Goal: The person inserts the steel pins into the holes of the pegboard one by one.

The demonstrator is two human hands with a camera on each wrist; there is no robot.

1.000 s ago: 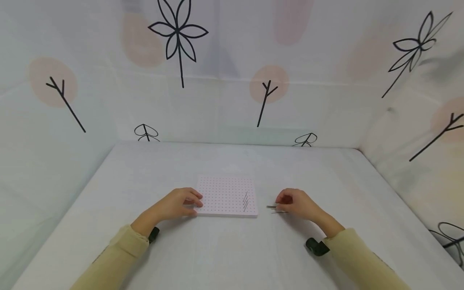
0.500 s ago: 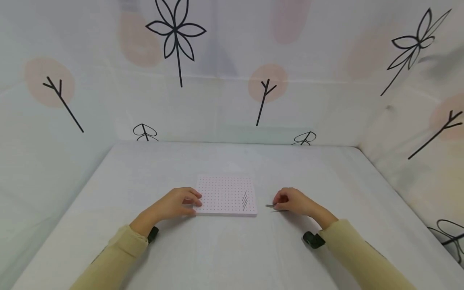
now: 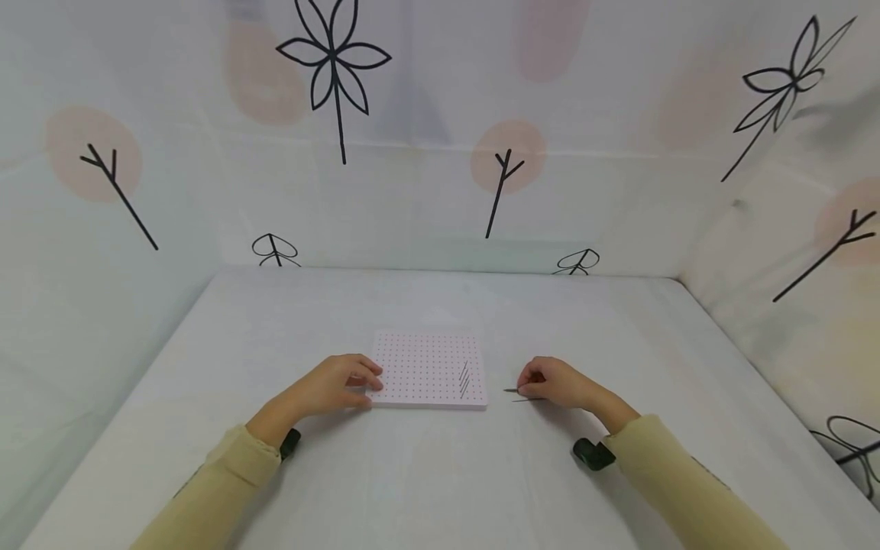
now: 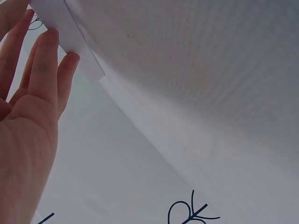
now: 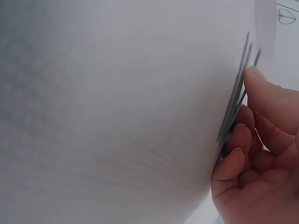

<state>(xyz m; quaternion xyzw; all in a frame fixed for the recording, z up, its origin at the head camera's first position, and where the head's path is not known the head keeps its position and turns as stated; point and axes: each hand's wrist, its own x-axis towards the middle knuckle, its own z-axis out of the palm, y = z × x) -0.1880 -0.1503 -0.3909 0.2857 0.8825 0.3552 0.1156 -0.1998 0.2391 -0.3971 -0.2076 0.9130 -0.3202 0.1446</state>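
Note:
A square white pegboard with rows of small holes lies on the table in the head view. Several thin dark metal rods stand slanting near its right edge. Along the board's left side rests my left hand, its fingers relaxed; in the left wrist view the fingertips touch the board's edge. To the right of the board, my right hand pinches a thin metal rod between thumb and fingers, low over the table. More loose rods lie right beside those fingers, partly hidden by them.
A white cloth covers the table. Patterned fabric walls rise behind it and at both sides. Dark wrist cameras are worn under both wrists, the right one low over the cloth.
My right hand has shifted slightly left, its fingers closing in on the loose rods. The rod ends showing past the fingertips look narrower now. The left hand and board stay put.

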